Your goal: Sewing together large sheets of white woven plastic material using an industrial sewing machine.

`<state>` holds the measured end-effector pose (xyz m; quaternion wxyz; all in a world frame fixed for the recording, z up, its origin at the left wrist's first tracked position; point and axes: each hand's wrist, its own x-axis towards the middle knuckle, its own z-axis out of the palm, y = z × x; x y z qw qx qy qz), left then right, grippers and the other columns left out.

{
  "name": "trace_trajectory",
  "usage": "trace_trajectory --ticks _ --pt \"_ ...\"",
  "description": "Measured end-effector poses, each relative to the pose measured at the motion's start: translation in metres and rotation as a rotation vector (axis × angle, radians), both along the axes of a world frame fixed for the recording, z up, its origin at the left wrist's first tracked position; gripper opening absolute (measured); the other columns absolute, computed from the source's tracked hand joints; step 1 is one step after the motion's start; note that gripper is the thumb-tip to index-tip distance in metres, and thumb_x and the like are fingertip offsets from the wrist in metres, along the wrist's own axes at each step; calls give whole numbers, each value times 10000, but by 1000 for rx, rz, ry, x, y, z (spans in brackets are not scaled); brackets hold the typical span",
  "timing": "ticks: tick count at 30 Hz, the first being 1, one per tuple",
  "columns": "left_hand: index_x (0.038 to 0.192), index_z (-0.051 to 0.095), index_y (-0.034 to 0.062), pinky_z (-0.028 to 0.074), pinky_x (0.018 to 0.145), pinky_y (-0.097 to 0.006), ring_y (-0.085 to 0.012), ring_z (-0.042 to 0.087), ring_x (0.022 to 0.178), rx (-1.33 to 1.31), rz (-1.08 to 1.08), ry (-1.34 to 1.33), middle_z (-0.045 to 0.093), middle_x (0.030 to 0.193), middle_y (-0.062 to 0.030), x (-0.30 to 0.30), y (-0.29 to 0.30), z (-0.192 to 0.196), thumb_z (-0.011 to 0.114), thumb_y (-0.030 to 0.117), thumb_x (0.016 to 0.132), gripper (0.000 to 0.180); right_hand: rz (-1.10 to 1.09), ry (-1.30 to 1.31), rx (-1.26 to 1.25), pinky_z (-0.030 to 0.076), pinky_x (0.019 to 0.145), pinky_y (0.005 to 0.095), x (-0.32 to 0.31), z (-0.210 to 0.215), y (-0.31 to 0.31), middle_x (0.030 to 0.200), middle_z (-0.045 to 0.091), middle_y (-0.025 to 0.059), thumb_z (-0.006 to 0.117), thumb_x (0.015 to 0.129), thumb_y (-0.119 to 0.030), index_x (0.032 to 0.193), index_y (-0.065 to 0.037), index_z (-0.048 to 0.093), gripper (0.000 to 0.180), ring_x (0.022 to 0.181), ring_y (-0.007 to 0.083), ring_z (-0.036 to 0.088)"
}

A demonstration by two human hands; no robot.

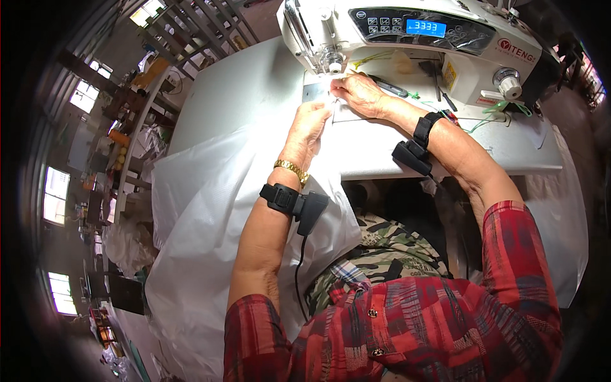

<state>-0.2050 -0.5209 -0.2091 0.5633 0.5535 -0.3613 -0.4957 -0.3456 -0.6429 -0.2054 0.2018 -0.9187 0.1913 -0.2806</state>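
Note:
A white sewing machine (337,28) with a lit blue display stands at the far side of the table. Below its needle area, my right hand (361,95) is closed, thumb and fingers pinched together. My left hand (310,124) is closed too, slightly nearer and to the left, its fingertips almost at the right hand's. Both pinch a bit of white material (330,100), washed out by the machine's lamp, so its shape and edges cannot be made out. A large white, slightly sheer sheet (210,184) spreads under my left forearm and hangs off the table's near edge.
On the machine bed behind my right hand lie a dark slim tool (389,87) and green thread (490,118). The pale table (238,83) reaches left. Past it stand metal racks (191,32) and a cluttered shelf (137,127). A cable (300,267) hangs from my left wrist strap.

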Motion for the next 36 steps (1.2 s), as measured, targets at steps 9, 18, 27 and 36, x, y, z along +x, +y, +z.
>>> trace_trajectory --ticks 9,18,27,36 --pt "1114 662 -33 493 683 -258 -91 590 717 -36 78 -689 669 852 -33 -19 0 -5 590 59 871 270 8 82 -117 466 820 473 1 0 -4 871 644 221 547 929 -226 968 3 638 249 897 395 608" --pt "1201 662 40 478 628 -355 -226 587 599 -236 137 -1213 619 686 -162 -21 5 -2 629 124 822 389 5 92 -126 481 781 454 2 1 -4 858 648 217 595 875 -198 918 9 648 218 860 374 626" --pt "1148 675 -12 514 682 -316 -181 638 693 -89 135 -1123 689 772 -129 -8 -15 -5 655 132 837 343 -35 -70 -8 482 863 445 -14 -4 12 964 648 206 556 884 -113 1038 16 633 215 951 371 613" --pt "1114 687 -3 515 684 -313 -174 631 714 -84 116 -1056 689 814 -134 -10 -12 -4 618 145 870 293 31 33 -351 465 900 435 -21 -7 19 971 614 135 578 880 -122 1131 -56 637 266 1024 313 583"
